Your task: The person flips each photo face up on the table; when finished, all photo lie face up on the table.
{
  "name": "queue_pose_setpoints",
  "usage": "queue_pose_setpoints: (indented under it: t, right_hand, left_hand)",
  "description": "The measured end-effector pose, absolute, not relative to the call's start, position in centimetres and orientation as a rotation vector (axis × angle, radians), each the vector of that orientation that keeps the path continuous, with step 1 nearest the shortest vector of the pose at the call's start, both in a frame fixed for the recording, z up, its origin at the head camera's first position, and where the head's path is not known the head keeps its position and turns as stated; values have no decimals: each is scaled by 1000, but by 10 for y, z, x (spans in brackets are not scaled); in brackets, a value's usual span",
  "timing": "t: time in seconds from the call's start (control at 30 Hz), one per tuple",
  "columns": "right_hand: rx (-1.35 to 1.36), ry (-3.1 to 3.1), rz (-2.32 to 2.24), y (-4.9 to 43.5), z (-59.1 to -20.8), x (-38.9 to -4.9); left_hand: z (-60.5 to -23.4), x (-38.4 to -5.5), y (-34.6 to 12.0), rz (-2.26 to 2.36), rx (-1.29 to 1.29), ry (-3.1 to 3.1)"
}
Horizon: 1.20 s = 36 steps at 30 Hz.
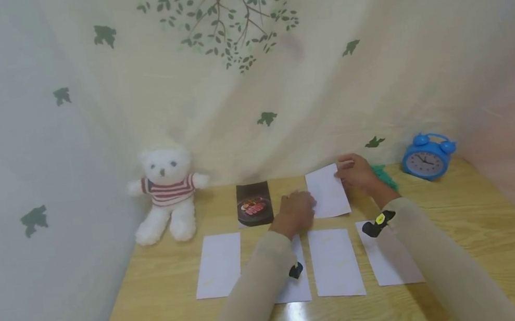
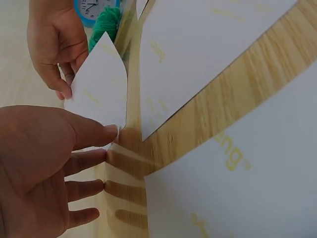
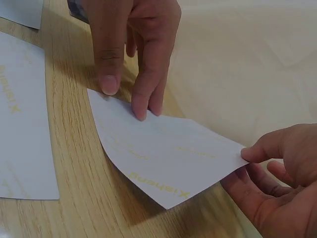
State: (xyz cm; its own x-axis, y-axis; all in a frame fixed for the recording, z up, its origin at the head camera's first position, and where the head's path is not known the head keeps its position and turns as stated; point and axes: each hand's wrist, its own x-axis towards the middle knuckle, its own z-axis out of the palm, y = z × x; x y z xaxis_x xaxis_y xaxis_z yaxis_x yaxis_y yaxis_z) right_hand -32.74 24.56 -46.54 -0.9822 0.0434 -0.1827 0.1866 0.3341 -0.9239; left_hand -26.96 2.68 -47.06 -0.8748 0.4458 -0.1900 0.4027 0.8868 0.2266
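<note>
A white card [image 1: 328, 192] with faint yellow lettering is at the back of the table, right of centre. My right hand [image 1: 357, 173] pinches its right-hand corner between thumb and fingers, and in the right wrist view that side of the card [image 3: 163, 148] bends up off the wood. At the opposite edge is my left hand [image 1: 295, 211]; its fairly straight thumb and fingers touch the card there. Left of the left hand lies a picture card [image 1: 254, 205] showing sliced meat on a dark plate.
Nearer me lie several white cards in a row, including one at the left [image 1: 219, 265] and one at centre [image 1: 336, 262]. A white teddy bear [image 1: 166, 191] sits at back left. A blue alarm clock [image 1: 427, 157] and a green fuzzy object [image 1: 385, 177] stand at back right, before a fabric backdrop [image 1: 214, 107].
</note>
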Motion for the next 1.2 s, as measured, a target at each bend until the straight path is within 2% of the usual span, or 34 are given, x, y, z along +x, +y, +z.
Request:
queue_pose_setpoints:
  t: [0.23, 0.4, 0.57, 0.87, 1.2]
  right_hand:
    - [246, 2378, -1785, 243, -457, -324]
    - [279, 2386, -1794, 243, -453, -321]
    - [252, 2384, -1858, 242, -447, -318]
    - [143, 2187, -2035, 236, -442, -313]
    - [-87, 2169, -2042, 233, -459, -307]
  left_hand:
    - [-476, -275, 40, 212, 576, 2892]
    - [-474, -264, 57, 266, 454, 2980]
    - [-457, -252, 66, 430, 370, 2979]
    - [-444, -255, 56, 943, 338, 2828]
    - [-437, -254, 35, 1342, 281, 2671]
